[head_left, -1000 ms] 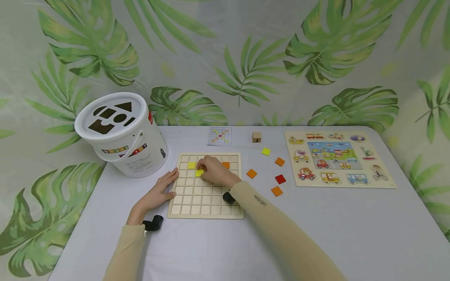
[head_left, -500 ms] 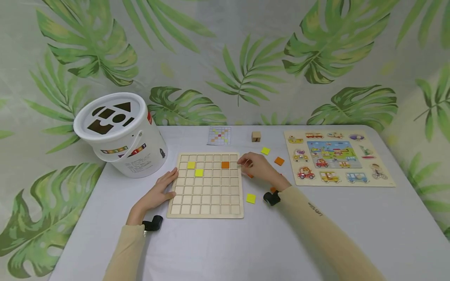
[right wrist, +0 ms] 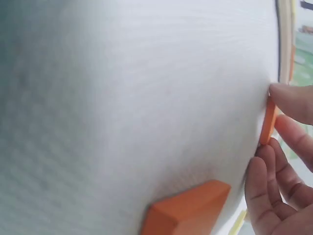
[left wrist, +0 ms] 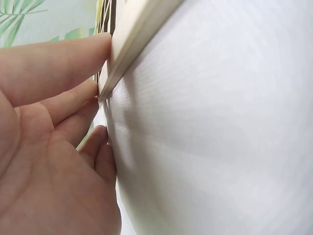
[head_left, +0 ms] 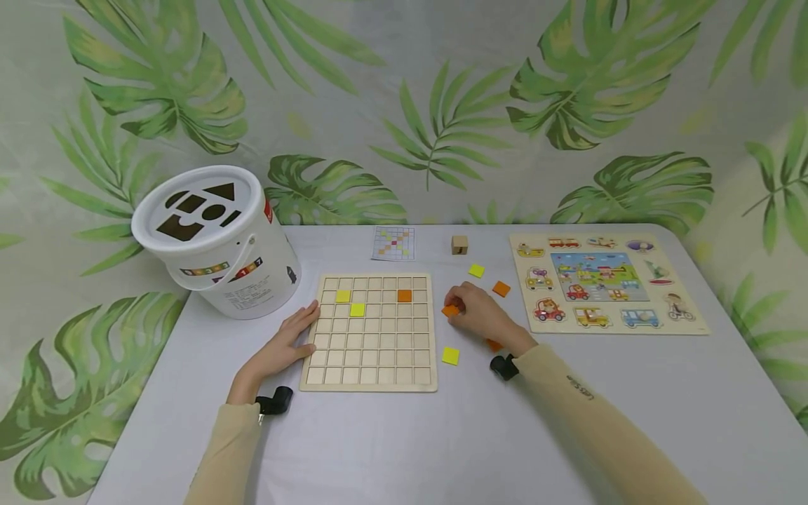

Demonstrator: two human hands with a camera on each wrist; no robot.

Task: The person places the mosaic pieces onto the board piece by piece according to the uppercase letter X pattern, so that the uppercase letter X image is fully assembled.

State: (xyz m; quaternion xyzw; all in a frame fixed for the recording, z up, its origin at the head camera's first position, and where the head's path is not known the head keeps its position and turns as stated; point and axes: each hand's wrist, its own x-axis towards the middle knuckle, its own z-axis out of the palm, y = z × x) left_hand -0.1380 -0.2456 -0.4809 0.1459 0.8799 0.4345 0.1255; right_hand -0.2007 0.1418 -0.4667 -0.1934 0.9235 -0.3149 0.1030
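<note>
In the head view a wooden grid board [head_left: 369, 359] lies on the table, with two yellow square tiles [head_left: 358, 310] and one orange tile [head_left: 405, 296] in its cells. My left hand [head_left: 285, 341] rests along the board's left side, fingers extended; the left wrist view has its fingertips against the wooden edge [left wrist: 132, 39]. Right of the board, my right hand [head_left: 481, 317] pinches an orange square tile [head_left: 449, 311] between thumb and fingers. The right wrist view has this orange tile [right wrist: 268, 121] on edge by the thumb, close to the cloth.
Loose yellow tiles [head_left: 451, 356] and orange tiles [head_left: 501, 288] lie around my right hand. Behind are a pattern card [head_left: 394, 243] and a wooden cube [head_left: 459, 245]. A white bucket [head_left: 221, 259] stands left; a picture puzzle [head_left: 609, 319] lies right.
My right hand has left a yellow tile in the grid and moved right, off the board, to an orange tile that it now pinches. My left hand stays in place.
</note>
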